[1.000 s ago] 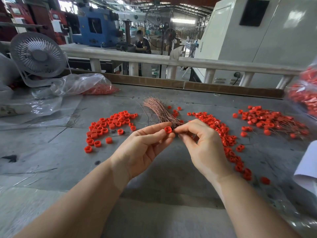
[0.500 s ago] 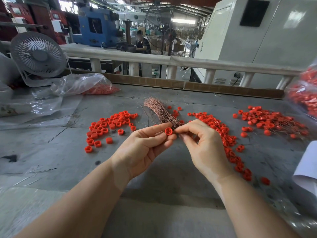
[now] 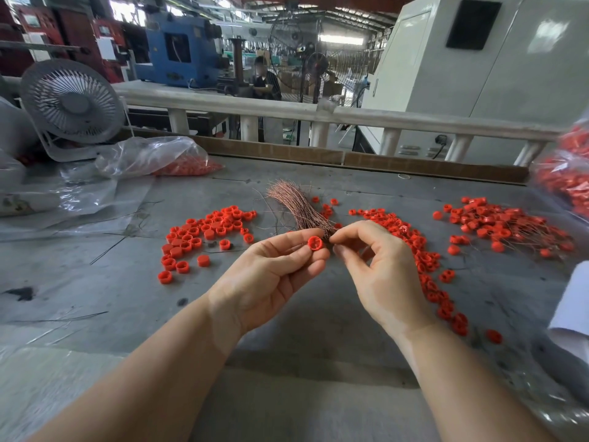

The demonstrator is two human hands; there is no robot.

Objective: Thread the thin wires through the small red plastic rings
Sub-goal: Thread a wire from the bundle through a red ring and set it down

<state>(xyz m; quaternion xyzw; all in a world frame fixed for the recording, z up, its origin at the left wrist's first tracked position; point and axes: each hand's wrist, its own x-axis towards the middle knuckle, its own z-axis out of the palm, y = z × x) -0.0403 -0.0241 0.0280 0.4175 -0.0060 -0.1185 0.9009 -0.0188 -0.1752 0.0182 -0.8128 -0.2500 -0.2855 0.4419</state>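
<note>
My left hand pinches one small red ring between thumb and fingertips, its opening turned toward me. My right hand is just to the right of it, thumb and forefinger pinched together at the ring's edge; the wire between them is too thin to see. Behind both hands a bundle of thin copper wires lies fanned on the grey table. Loose red rings lie in a pile to the left. Another strip of red rings runs along the right. Rings with wires through them lie far right.
A clear plastic bag of red rings and a white fan stand at the back left. Another bag of rings hangs at the right edge. White paper lies at the right. A wooden ledge bounds the table's far side.
Both hands stay in nearly the same place. My right fingertips have shifted slightly at the ring's edge; the ring remains in my left hand.
</note>
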